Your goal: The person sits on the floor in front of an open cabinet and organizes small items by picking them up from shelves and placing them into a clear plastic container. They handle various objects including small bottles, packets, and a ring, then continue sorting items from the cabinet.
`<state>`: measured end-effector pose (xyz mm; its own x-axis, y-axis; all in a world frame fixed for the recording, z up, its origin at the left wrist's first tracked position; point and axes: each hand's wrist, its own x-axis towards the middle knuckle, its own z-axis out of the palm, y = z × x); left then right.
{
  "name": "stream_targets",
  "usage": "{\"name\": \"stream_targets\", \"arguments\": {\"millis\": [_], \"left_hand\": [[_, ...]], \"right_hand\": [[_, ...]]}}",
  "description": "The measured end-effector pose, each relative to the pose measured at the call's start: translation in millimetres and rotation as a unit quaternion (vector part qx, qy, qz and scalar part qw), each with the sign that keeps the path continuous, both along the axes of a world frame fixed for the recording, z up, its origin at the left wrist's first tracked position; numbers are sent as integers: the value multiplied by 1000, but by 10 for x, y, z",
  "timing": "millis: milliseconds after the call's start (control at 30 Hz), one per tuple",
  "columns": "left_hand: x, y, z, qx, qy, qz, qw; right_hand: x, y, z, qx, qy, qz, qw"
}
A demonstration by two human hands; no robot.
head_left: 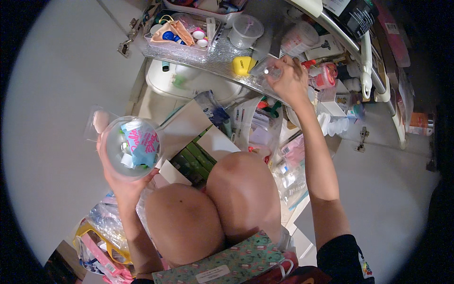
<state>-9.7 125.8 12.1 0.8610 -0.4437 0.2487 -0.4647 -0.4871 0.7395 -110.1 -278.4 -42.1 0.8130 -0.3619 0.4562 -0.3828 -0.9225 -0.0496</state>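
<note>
My left hand [122, 190] holds a translucent plastic tub [106, 152] from below. Inside the tub lie a light-blue packet [142, 143] with pink lettering and several small white and green pieces. A clear plastic piece [112, 115] sticks out beside the tub at my fingertips; whether it is a lid or a box I cannot tell. My right hand [292, 78] reaches to the foil-lined shelf [216, 65] and grips a small clear plastic container [264, 67]. Just left of that container, a yellow case [243, 66] sits on the shelf's front edge.
An open bin of small items [209, 48] and a lidded clear tub [247, 32] stand on the shelf. Jars and boxes [324, 74] crowd its right side. Below are a white lidded container [159, 83] and an open carton [191, 159]. Cabinet doors [60, 88] flank me.
</note>
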Motion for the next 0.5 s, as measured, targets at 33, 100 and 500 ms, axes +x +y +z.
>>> {"name": "stream_targets", "arguments": {"millis": [33,100,500], "left_hand": [[-4,3,2,2,2,3,1000],[-31,4,-6,15,3,23,1000],[-44,28,-20,3,26,31,999]], "right_hand": [[-13,-1,-12,4,-3,10,1000],[-30,-26,-25,3,-12,15,1000],[62,-206,175,147,63,-129,979]]}}
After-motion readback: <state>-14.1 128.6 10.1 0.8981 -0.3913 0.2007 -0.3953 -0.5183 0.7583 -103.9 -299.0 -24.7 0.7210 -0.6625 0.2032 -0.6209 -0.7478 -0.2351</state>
